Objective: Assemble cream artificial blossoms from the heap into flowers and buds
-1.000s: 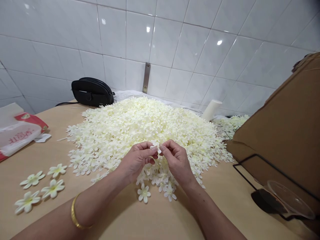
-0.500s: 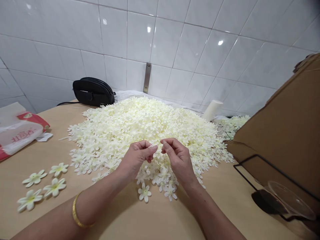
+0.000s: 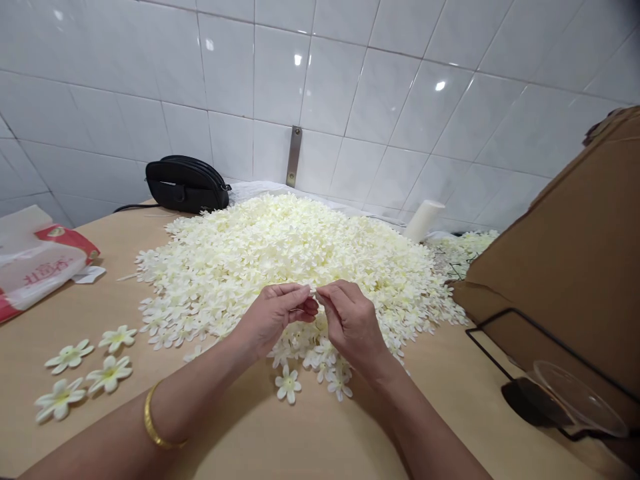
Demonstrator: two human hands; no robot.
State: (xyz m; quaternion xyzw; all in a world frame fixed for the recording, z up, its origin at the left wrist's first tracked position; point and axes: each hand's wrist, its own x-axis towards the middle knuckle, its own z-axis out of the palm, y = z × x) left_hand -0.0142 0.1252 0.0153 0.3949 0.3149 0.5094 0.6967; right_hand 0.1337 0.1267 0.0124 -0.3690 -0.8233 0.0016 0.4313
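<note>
A wide heap of small cream-white artificial flowers (image 3: 290, 233) covers the middle of the table. In front of it my left hand (image 3: 283, 310) and my right hand (image 3: 350, 320) meet fingertip to fingertip. Both are closed in a pinch. A tiny whitish bit shows between the fingertips, too small and too covered to name. A gold bangle (image 3: 153, 420) circles my left wrist. Just below the hands, a single small flower (image 3: 287, 385) lies apart on the table. Farther left rest several larger white flowers with yellow centres (image 3: 110, 375).
A black pouch (image 3: 187, 185) stands at the back left, a red and white plastic packet (image 3: 47, 263) at the left edge. On the right are a cardboard box (image 3: 555, 267), a black wire frame (image 3: 550, 340) and sunglasses (image 3: 537, 403). A white roll (image 3: 423, 221) leans near the tiled wall (image 3: 230, 73).
My right hand has moved slightly left and turned inward, so its fingertips now meet those of my left hand. The gap between the hands has closed.
</note>
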